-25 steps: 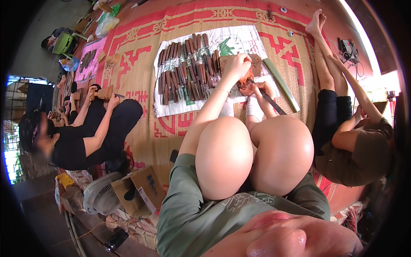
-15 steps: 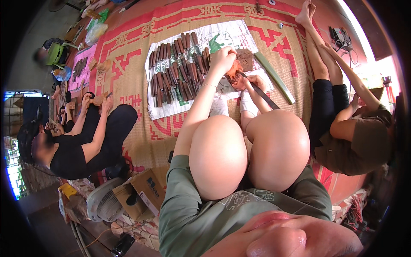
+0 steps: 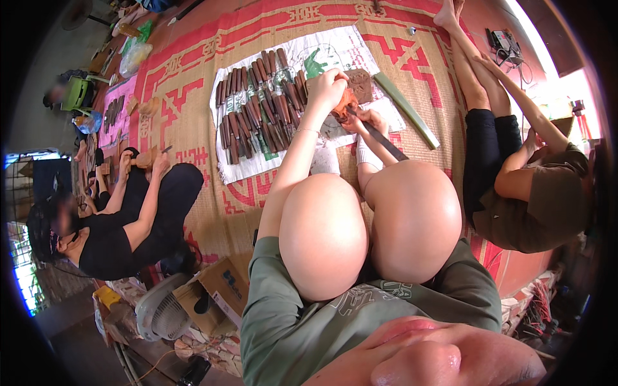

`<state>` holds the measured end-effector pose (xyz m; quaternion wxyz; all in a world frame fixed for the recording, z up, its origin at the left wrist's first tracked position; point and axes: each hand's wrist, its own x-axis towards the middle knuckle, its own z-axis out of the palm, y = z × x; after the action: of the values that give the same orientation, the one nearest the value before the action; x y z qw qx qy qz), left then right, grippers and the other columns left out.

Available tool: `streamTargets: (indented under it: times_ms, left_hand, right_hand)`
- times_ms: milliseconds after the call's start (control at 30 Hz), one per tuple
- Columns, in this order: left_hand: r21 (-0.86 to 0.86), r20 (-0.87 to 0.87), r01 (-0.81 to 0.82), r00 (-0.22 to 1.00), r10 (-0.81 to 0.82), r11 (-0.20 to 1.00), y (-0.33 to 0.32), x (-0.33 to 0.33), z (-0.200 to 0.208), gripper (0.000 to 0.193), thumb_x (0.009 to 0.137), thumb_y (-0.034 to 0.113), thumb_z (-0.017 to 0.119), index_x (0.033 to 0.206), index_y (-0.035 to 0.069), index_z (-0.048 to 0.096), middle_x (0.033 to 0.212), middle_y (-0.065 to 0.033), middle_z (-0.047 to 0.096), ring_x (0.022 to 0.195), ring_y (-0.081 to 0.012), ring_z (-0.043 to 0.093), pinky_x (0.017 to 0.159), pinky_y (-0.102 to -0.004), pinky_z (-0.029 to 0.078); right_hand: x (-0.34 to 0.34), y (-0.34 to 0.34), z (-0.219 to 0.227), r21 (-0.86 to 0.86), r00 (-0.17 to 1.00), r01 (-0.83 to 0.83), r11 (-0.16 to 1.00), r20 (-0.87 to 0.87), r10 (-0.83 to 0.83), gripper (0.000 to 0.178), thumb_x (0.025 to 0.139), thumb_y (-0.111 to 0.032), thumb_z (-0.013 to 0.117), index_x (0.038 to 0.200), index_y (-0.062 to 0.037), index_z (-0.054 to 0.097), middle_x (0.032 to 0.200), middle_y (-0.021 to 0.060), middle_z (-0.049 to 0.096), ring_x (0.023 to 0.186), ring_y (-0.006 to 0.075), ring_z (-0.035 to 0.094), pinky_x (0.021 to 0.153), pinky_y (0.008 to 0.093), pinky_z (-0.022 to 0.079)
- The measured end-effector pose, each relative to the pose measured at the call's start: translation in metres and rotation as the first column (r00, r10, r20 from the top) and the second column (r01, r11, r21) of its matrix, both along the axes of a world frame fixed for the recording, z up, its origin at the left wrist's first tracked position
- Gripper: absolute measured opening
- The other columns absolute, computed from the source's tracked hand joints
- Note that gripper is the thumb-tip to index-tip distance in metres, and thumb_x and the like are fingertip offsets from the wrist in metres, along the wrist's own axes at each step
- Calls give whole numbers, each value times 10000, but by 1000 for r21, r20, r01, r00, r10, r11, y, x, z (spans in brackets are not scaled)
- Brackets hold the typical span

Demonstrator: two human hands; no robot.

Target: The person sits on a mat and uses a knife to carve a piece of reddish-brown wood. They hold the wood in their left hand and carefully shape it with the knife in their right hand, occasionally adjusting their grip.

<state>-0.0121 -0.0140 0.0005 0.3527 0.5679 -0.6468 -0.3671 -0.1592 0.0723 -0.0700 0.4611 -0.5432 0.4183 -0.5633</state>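
My left hand [image 3: 328, 89] is closed on an orange-red carved wooden piece [image 3: 346, 101], fingers over its top. Opposite it, my right hand [image 3: 369, 120] grips a long, flat, dark tool [image 3: 386, 143] whose near end runs back toward my right knee. The tool's far end meets the piece; the exact contact is too small to make out. Just beyond my hands lies a brown wooden block [image 3: 360, 85] with a carved surface. Several dark wooden-handled tools [image 3: 273, 116] are laid in rows on a white printed sheet [image 3: 241, 168], left of my hands.
A long green bar [image 3: 407, 112] lies at the sheet's right edge. The sheet rests on a red-patterned woven mat [image 3: 180, 122]. One person [image 3: 116, 238] sits at left handling wood, another [image 3: 541, 193] at right. A fan [image 3: 161, 312] and cardboard box [image 3: 215, 293] stand behind at left.
The whole view has shifted slightly. My hands keep their holds on the wooden piece and the dark tool, with only slight movement. The person at left has turned the head a little.
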Motion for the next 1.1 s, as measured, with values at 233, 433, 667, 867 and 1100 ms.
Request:
streamTargets:
  times_ms: [233, 433, 667, 867, 1100]
  left_hand:
    - [-37, 20, -26, 999, 27, 999, 0, 1, -4, 201, 750, 149, 508, 846, 37, 643, 769, -123, 653, 734, -239, 633, 690, -319, 479]
    - [-5, 16, 22, 1000, -22, 1000, 1, -1, 7, 219, 748, 125, 498, 874, 1, 628, 828, -116, 653, 813, -210, 628, 751, -305, 471]
    - [55, 1, -8, 1000, 8, 998, 2, 4, 3, 211, 751, 105, 494, 872, -8, 625, 816, -120, 653, 802, -206, 629, 742, -297, 471]
    - [36, 16, -20, 1000, 19, 999, 4, 6, 7, 202, 755, 103, 500, 865, -11, 625, 811, -123, 652, 792, -200, 626, 732, -300, 471]
    - [14, -3, -20, 1000, 20, 1000, 0, 7, 2, 215, 750, 101, 502, 878, -12, 633, 769, -113, 650, 735, -192, 622, 695, -294, 472]
  right_hand:
    - [1, -6, 47, 34, 999, 47, 998, -12, -46, 147, 806, 29, 632, 758, 13, 495, 827, 119, 626, 739, 113, 595, 650, 235, 484]
    - [-8, -9, -23, 64, 996, -46, 997, -73, 51, 156, 807, -29, 644, 736, 7, 510, 798, 95, 635, 665, 103, 622, 580, 219, 525]
    - [7, -2, 34, 121, 997, 22, 992, 65, -30, 176, 813, 13, 630, 715, 0, 484, 765, 92, 621, 638, 85, 577, 542, 212, 467]
    - [6, -1, 6, 80, 987, 38, 996, 150, -50, 160, 808, 40, 613, 727, 12, 478, 825, 116, 621, 735, 131, 621, 655, 242, 497]
    - [-1, 1, -5, 38, 997, 12, 999, -76, -9, 184, 798, 0, 630, 686, 0, 484, 773, 94, 617, 698, 76, 562, 592, 234, 459]
